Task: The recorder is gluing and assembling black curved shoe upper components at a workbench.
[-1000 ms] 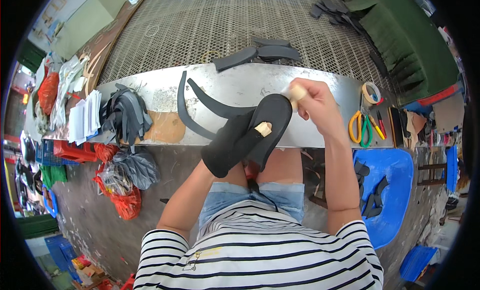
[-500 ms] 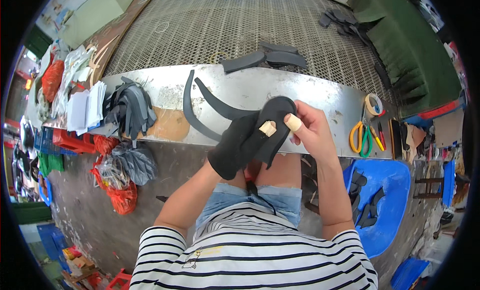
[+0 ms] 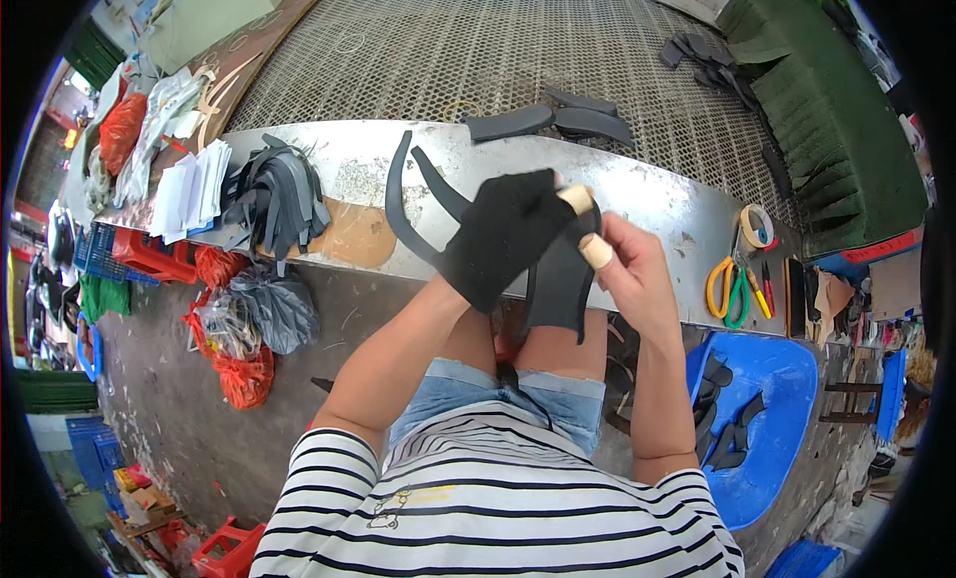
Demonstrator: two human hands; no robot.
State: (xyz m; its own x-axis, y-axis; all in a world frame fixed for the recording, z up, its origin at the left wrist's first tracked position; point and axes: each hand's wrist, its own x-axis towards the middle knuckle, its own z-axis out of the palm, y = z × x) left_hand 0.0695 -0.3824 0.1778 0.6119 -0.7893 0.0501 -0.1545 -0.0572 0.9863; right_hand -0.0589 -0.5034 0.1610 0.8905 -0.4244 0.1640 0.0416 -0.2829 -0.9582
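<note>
A black insole-shaped piece [image 3: 558, 297] hangs between my hands above the near edge of the metal bench, its lower end pointing down toward my lap. My left hand [image 3: 506, 234], in a black glove with a tan-wrapped thumb, is closed on its upper part and hides much of it. On the right rim, my bare right hand [image 3: 637, 277] pinches the piece; its thumb carries a tan wrap too. Left of the glove, one curved dark strip [image 3: 397, 195] lies on the bench. A second strip [image 3: 436, 183] runs behind the glove.
A bundle of dark strips [image 3: 274, 200] and white papers [image 3: 189, 192] lie at the left. Orange-handled scissors [image 3: 719, 287], green-handled scissors [image 3: 738, 297] and a tape roll [image 3: 757, 226] lie at the right. Black pieces sit on the mesh [image 3: 398, 55] and in a blue tub [image 3: 767, 478].
My left hand has turned and moved up over the piece, its thumb going from the piece's face to its top rim. My right hand keeps its hold on the right edge, slightly lower.
</note>
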